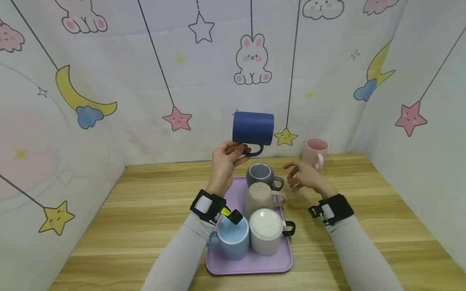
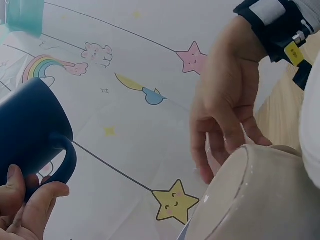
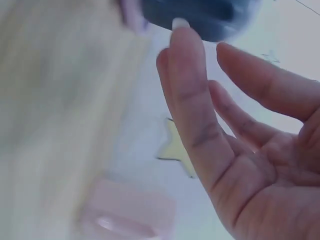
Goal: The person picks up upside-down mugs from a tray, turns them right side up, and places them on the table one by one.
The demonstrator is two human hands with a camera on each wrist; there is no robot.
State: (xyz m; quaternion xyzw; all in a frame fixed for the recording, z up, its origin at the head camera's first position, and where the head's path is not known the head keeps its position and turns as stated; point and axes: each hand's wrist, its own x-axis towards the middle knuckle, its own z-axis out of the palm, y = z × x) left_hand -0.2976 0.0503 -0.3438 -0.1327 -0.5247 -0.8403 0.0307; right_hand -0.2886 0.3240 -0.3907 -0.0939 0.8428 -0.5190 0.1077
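Observation:
My left hand (image 1: 225, 163) holds a dark blue mug (image 1: 253, 127) by its handle, raised above the back of the table. The mug lies sideways in the air, its handle pointing down. Fingers and thumb pinch that handle in the left wrist view. Empty, with loosely bent fingers, my right hand (image 1: 306, 177) hovers between a dark grey mug (image 1: 260, 173) and a pink mug (image 1: 313, 151). The grey one sits at the far end of a lilac tray (image 1: 251, 264). Behind the right hand, the pink mug stands on the table, partly hidden.
Also on the tray are a beige mug (image 1: 258, 200), a white mug (image 1: 265, 230) with a black handle and a light blue mug (image 1: 233, 240). These three appear upside down. A printed cloth wall (image 1: 204, 76) closes off the wooden table (image 1: 153, 210) behind and at both sides.

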